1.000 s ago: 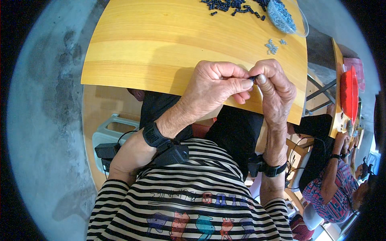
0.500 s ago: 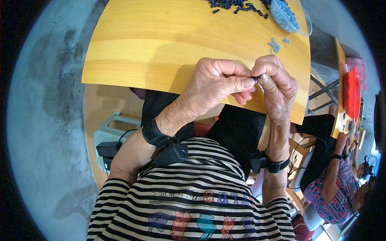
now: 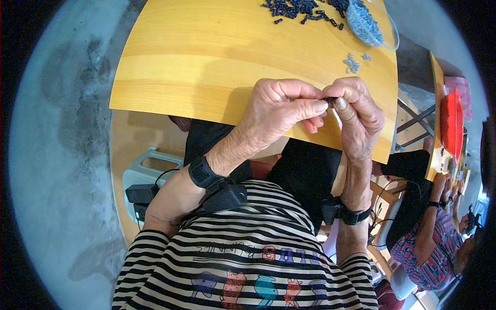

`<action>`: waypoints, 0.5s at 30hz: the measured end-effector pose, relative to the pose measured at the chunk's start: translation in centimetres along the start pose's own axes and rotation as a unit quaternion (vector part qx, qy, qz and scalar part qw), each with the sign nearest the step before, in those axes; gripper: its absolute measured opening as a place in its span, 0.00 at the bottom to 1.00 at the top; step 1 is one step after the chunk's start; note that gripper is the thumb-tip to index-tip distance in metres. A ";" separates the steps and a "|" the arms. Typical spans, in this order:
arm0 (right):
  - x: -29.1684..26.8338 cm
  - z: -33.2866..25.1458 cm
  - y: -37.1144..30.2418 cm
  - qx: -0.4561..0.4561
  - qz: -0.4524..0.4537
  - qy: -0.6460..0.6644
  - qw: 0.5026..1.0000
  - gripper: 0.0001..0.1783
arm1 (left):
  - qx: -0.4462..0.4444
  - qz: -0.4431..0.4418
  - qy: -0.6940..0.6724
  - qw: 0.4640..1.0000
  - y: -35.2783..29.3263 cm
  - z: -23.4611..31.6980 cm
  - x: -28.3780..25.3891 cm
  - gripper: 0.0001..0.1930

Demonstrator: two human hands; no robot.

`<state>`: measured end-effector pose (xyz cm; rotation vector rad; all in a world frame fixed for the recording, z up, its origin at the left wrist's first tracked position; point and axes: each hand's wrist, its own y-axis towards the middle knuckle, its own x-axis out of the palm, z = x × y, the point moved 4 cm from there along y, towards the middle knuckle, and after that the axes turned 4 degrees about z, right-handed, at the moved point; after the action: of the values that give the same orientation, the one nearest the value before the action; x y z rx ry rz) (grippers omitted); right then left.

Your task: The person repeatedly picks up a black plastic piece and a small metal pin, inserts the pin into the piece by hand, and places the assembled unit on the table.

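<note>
Above the near right part of the yellow wooden table [image 3: 175, 67], my hands meet fingertip to fingertip. Between them is a small black piece [image 3: 330, 99], mostly covered by the fingers. My left hand [image 3: 276, 108] is closed, pinching its left end with thumb and forefinger. My right hand [image 3: 360, 113], also closed, grips the other end between thumb and bent forefinger. Whether a second tiny part sits in the fingers cannot be made out. Beyond my hands lie a few tiny silvery parts [image 3: 352, 64], and farther off a heap of similar small black pieces [image 3: 292, 7].
A clear plastic bowl [image 3: 394, 39] of tiny silvery parts stands at the far right table edge. To the right, another person [image 3: 426, 248] sits at a second table with a red basin [image 3: 451, 126]. A pale green stool [image 3: 139, 168] is at lower left.
The view has shifted slightly, so table and hands appear a little lower. Both hands keep their pinch on the black piece, which shows a bit more between the fingertips.
</note>
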<state>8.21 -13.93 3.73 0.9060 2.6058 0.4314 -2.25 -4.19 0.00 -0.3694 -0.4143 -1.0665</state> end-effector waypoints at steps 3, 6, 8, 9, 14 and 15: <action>0.0 -0.5 0.1 -0.013 0.006 -0.021 1.000 0.06 | 0.013 0.008 -0.006 1.000 0.1 0.0 0.1 0.08; -0.1 -0.5 0.2 -0.009 0.004 -0.044 0.999 0.06 | 0.020 0.012 0.000 1.000 0.0 0.2 0.2 0.07; -0.1 -0.4 0.3 0.027 0.000 -0.012 1.000 0.06 | 0.021 0.013 0.009 1.000 0.0 0.1 0.3 0.07; -0.2 -0.3 0.3 0.064 -0.005 0.021 0.998 0.07 | 0.025 0.013 0.016 0.999 0.0 0.1 0.3 0.07; -0.6 0.1 0.2 0.211 0.000 0.157 0.965 0.08 | 0.036 0.023 0.018 0.999 -0.2 -0.1 0.4 0.07; -0.7 0.5 0.0 0.272 -0.005 0.194 0.943 0.09 | 0.038 0.019 0.031 0.999 -0.3 -0.1 0.4 0.07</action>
<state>8.97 -14.31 3.44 1.0565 3.1683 -0.1514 -2.33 -4.66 0.15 -0.2754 -0.3891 -1.0203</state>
